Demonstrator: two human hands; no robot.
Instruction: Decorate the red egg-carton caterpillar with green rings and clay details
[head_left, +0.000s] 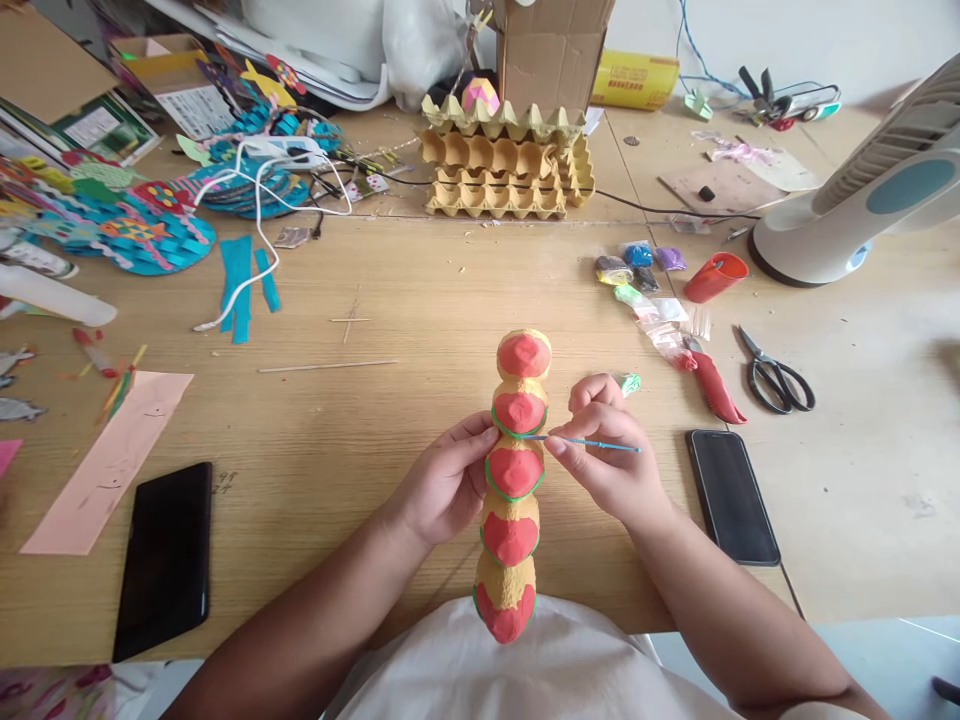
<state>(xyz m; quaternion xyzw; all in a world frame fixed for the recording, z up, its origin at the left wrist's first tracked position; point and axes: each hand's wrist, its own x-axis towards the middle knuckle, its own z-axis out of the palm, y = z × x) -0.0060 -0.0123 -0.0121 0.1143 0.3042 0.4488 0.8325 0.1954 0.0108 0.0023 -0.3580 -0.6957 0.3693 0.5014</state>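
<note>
A strip of egg-carton cups (511,538) runs lengthwise in front of my body, its several bumps covered with red clay and some edged in green. My left hand (448,482) grips the strip's left side near the second and third bumps, thumb on its edge. Between the thumb and fingers of my right hand (611,450) is a thin blue tool (611,446), lying sideways. Its left tip touches the strip at the green edge below the second bump.
Black scissors (780,385), a red cup (716,277) and a phone (733,497) lie to the right, with clay packets beyond. At left are a black tablet (163,560) and pink paper (109,462). Egg cartons (495,190) and a white fan (847,200) stand farther back.
</note>
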